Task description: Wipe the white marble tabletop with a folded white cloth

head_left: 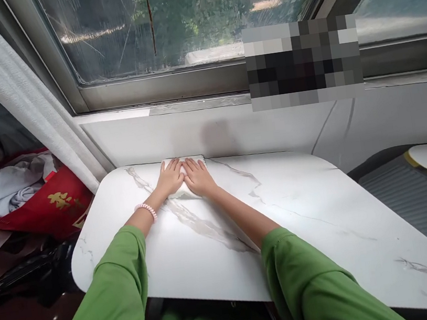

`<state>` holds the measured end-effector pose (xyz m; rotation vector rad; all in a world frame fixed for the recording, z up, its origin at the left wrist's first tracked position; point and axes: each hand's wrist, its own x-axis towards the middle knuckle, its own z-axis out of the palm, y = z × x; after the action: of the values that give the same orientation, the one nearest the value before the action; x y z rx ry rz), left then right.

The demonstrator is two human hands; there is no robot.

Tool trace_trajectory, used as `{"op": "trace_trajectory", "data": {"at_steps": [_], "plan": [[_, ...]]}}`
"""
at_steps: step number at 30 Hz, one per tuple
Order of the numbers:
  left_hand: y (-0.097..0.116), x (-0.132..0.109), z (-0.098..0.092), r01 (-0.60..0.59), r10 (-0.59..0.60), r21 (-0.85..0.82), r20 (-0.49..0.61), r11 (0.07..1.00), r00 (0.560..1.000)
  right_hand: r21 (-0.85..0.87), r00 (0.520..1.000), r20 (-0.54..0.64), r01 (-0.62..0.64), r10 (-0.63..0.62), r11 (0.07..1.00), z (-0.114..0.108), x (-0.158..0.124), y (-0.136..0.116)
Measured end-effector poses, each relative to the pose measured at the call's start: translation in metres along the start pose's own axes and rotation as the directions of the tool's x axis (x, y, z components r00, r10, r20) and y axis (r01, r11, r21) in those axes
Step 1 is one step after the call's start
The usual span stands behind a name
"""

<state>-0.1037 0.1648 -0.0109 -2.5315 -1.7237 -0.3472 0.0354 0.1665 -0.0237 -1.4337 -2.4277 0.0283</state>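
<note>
2 hands are seen, upper ctr of the frame: left hand & right hand, side by side. 1 white folded cloth is pressed flat under both, at the far edge of 1 white, grey-veined, marble-look table. No fist is made: fingers are straightened & laid on top; whether any cloth edge is pinched can't be told. 1 pink-and-white beaded bracelet is worn on the L wrist; 2 green fabric sleeves are seen below.

Far side is blocked by 1 pale smooth wall, w/ 1 grey metal window frame above. At L, 1 white textured curtain is hung; nearby, 1 red bag w/ gold lettering is filled w/ pale clothes. Far R, 1 grey ribbed seat is placed.

Tabletop edges are rounded at L & lower R; the most room is given R of the hands.
</note>
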Motion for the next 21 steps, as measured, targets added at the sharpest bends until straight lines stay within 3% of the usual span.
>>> {"op": "trace_trajectory", "data": {"at_steps": [6, 16, 21], "plan": [[0.019, -0.051, -0.008, 0.018, -0.018, 0.014, -0.002, 1.0, 1.0, -0.022, 0.998, -0.002, 0.066, -0.066, 0.998, -0.008, -0.044, -0.024], [0.063, -0.195, -0.045, 0.017, -0.017, 0.081, -0.007, 0.997, 1.0, 0.018, 0.956, -0.083, 0.283, -0.281, 0.959, -0.029, -0.156, -0.099], [0.065, -0.219, -0.053, 0.05, -0.05, 0.076, -0.005, 0.996, 0.999, 0.105, 0.942, -0.037, 0.337, -0.335, 0.936, -0.036, -0.164, -0.116]]}}
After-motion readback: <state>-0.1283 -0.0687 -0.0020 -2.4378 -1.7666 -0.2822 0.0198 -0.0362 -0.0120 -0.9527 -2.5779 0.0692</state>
